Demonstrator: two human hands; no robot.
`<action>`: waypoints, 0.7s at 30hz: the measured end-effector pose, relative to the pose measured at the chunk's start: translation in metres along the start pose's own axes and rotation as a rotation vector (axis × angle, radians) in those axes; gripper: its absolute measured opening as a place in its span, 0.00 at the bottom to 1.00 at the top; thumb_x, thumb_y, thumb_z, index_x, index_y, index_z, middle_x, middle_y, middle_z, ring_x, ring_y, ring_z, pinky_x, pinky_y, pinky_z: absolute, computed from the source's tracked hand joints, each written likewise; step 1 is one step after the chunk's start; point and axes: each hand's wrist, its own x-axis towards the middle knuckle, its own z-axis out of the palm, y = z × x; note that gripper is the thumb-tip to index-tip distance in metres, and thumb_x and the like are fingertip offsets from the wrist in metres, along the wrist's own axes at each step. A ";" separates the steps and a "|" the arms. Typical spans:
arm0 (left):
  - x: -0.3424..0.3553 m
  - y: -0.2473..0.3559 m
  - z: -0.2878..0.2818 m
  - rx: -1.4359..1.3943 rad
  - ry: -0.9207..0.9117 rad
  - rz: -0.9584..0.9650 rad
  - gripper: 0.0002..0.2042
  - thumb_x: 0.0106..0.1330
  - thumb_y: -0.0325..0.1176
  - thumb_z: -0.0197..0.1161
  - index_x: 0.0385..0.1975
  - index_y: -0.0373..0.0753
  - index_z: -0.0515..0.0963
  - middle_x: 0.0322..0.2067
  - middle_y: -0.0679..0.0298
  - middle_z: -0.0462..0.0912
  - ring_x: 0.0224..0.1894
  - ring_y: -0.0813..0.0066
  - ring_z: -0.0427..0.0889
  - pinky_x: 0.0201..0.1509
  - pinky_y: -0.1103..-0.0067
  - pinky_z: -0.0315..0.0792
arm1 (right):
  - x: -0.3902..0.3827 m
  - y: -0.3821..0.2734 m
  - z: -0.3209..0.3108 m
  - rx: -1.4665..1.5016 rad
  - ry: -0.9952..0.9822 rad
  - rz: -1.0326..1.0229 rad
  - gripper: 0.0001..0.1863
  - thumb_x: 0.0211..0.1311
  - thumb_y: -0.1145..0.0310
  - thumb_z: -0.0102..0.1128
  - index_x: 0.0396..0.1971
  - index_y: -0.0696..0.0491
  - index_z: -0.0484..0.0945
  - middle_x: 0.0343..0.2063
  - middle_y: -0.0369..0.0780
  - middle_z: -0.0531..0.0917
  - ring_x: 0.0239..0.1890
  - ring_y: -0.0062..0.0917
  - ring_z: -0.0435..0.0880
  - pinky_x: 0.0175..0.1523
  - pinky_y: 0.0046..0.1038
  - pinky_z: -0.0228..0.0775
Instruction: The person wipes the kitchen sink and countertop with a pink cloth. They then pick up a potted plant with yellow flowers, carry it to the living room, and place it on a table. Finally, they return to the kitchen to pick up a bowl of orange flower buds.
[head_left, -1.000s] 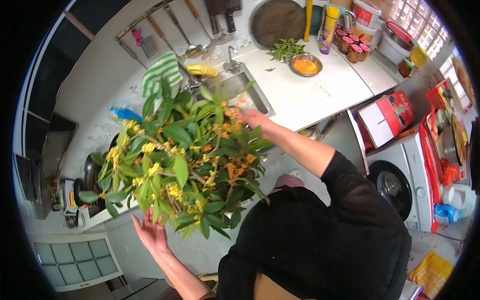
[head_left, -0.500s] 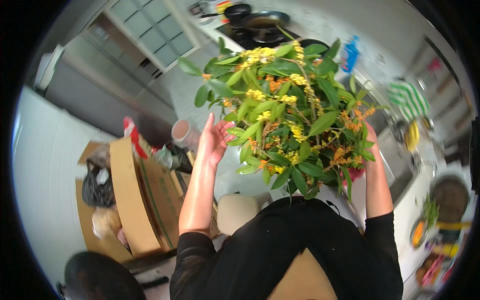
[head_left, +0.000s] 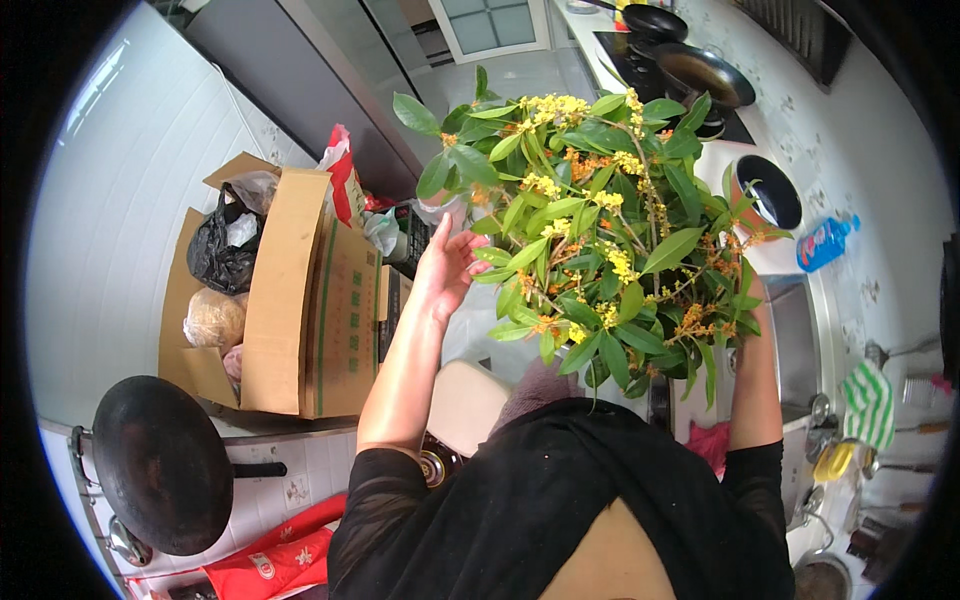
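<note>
A big leafy bunch of flowering branches (head_left: 610, 240), with glossy green leaves and small yellow and orange blossoms, is up in front of my body. At its left side my left hand (head_left: 455, 265) has its palm turned toward the leaves and its fingers stretched apart; foliage overlaps some fingertips. My right forearm (head_left: 757, 390) reaches up to the bunch's right side, where leaves hide the hand and its grip. The lower ends of the branches are also out of sight.
Left stands an open cardboard box (head_left: 285, 290) with bags inside, above a hanging black wok (head_left: 163, 465). Pans (head_left: 705, 78) sit on the stove at the back right. A pot (head_left: 768, 195), a blue bottle (head_left: 828, 243) and the sink (head_left: 797, 330) line the right counter.
My view has turned, so the stove and sink lie farther right and the hanging wok shows fully. The bunch has come along with me. My left hand remains spread beside it.
</note>
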 end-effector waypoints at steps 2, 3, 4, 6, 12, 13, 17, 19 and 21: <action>0.005 0.000 -0.006 0.003 -0.002 -0.017 0.28 0.65 0.58 0.44 0.37 0.34 0.73 0.32 0.63 0.77 0.32 0.75 0.72 0.37 0.81 0.67 | 0.007 0.001 0.010 -0.058 -0.001 -0.002 0.14 0.62 0.69 0.53 0.46 0.58 0.74 0.37 0.42 0.81 0.35 0.27 0.83 0.38 0.27 0.78; 0.008 -0.001 -0.008 -0.005 0.004 -0.006 0.28 0.65 0.58 0.44 0.36 0.34 0.73 0.32 0.63 0.77 0.31 0.75 0.72 0.37 0.80 0.67 | 0.007 0.004 0.014 -0.044 0.010 -0.022 0.15 0.63 0.69 0.52 0.47 0.59 0.72 0.38 0.43 0.81 0.37 0.28 0.82 0.41 0.28 0.78; 0.019 -0.001 -0.003 -0.018 0.003 0.006 0.28 0.66 0.58 0.44 0.36 0.34 0.73 0.32 0.63 0.77 0.31 0.75 0.72 0.37 0.80 0.67 | 0.021 0.002 0.009 -0.044 -0.001 -0.004 0.15 0.63 0.69 0.52 0.48 0.59 0.71 0.38 0.44 0.81 0.37 0.29 0.82 0.41 0.28 0.78; 0.041 0.000 0.003 -0.063 -0.023 -0.002 0.27 0.66 0.57 0.44 0.36 0.34 0.73 0.32 0.61 0.78 0.30 0.74 0.73 0.37 0.79 0.67 | 0.053 0.000 0.000 -0.044 -0.025 0.035 0.16 0.64 0.70 0.50 0.49 0.60 0.70 0.39 0.44 0.80 0.38 0.29 0.82 0.42 0.28 0.78; 0.110 0.036 0.001 -0.099 -0.036 0.039 0.25 0.67 0.54 0.46 0.36 0.33 0.73 0.33 0.59 0.79 0.31 0.74 0.75 0.40 0.76 0.71 | 0.147 0.006 0.006 0.064 -0.124 0.005 0.18 0.62 0.72 0.49 0.51 0.61 0.68 0.41 0.45 0.79 0.38 0.29 0.82 0.44 0.28 0.77; 0.119 0.046 -0.003 -0.110 -0.048 0.034 0.24 0.67 0.53 0.46 0.36 0.34 0.74 0.33 0.59 0.79 0.33 0.73 0.76 0.41 0.75 0.72 | 0.152 0.008 0.015 0.099 -0.147 -0.026 0.18 0.61 0.72 0.51 0.50 0.61 0.68 0.41 0.45 0.79 0.37 0.29 0.82 0.43 0.28 0.77; 0.160 0.082 -0.014 -0.101 -0.035 0.034 0.22 0.67 0.52 0.48 0.34 0.36 0.74 0.33 0.60 0.79 0.34 0.74 0.76 0.42 0.74 0.70 | 0.176 -0.012 0.071 0.071 -0.127 0.045 0.17 0.60 0.70 0.54 0.48 0.60 0.70 0.38 0.44 0.80 0.36 0.28 0.82 0.41 0.28 0.77; 0.186 0.103 -0.023 -0.099 -0.075 0.062 0.22 0.66 0.52 0.48 0.33 0.36 0.74 0.33 0.60 0.79 0.34 0.74 0.75 0.42 0.74 0.69 | 0.189 -0.013 0.106 0.061 -0.058 -0.040 0.15 0.60 0.70 0.55 0.46 0.60 0.71 0.37 0.44 0.80 0.35 0.27 0.82 0.40 0.28 0.78; 0.218 0.127 -0.040 -0.117 -0.097 0.073 0.22 0.66 0.52 0.49 0.33 0.36 0.74 0.33 0.60 0.79 0.33 0.74 0.75 0.40 0.76 0.69 | 0.219 -0.011 0.122 0.093 -0.031 -0.066 0.13 0.62 0.68 0.54 0.43 0.58 0.72 0.35 0.43 0.81 0.34 0.26 0.82 0.38 0.27 0.77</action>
